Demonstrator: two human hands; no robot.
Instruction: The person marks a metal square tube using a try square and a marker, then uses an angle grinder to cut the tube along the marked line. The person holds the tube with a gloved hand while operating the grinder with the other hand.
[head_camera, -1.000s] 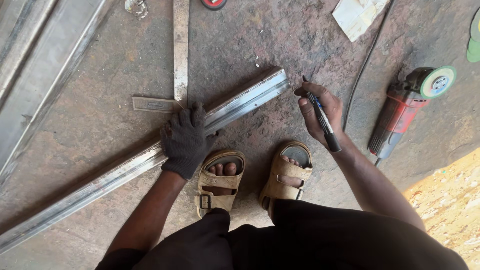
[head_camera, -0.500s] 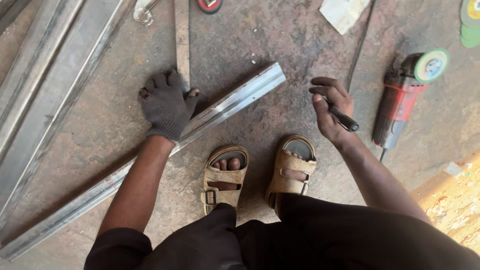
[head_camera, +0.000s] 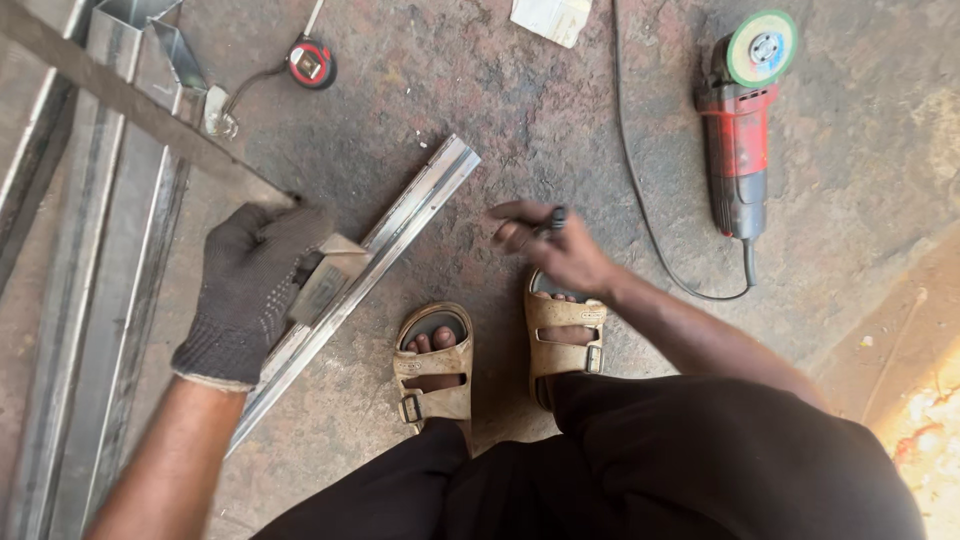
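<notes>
Our left hand (head_camera: 250, 290), in a dark knitted glove, is clamped on a small flat metal try square (head_camera: 325, 280), pressing it against the long grey steel channel (head_camera: 385, 240) that lies diagonally on the concrete floor (head_camera: 560, 120), near our two tan sandals (head_camera: 500, 350). Our bare right hand (head_camera: 555, 245) is closed round a dark marker pen (head_camera: 550, 220), hovering just right of the channel's upper end. We judge the channel stiff, heavy, sharp-edged; best held mid-length, gloved. A red angle grinder with green disc (head_camera: 740, 130) lies toward the floor's right edge, a red-black tape measure (head_camera: 310, 62) near the top.
</notes>
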